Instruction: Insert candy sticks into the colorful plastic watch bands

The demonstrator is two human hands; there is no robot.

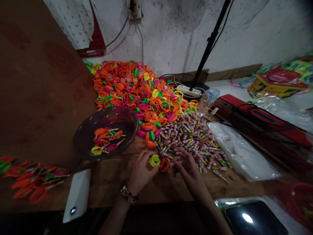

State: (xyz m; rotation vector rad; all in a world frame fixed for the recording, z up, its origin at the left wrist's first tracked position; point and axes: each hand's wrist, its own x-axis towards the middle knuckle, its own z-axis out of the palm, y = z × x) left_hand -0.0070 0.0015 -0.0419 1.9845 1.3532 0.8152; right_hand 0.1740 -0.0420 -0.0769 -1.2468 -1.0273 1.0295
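Note:
My left hand point(142, 168) is closed around a yellow-green plastic toy watch point(154, 160), held between thumb and fingers. Close by its thumb, between my two hands, is an orange-red toy watch point(164, 165). My right hand point(187, 168) has its fingers curled in just right of that watch, by the near edge of a pile of small printed sticks point(193, 137). What its fingertips pinch is too blurred to make out. Behind both hands a large heap of toy watches point(132, 86) in orange, green, pink and yellow leans toward the wall.
At left stands a dark plastic basin point(81, 130) with several watches and sticks inside. A cardboard sheet point(44, 81) rises beside it, and a white power bank point(77, 195) lies in front. To the right are plastic bags point(239, 153), a red corded device point(259, 117) and a phone point(256, 218).

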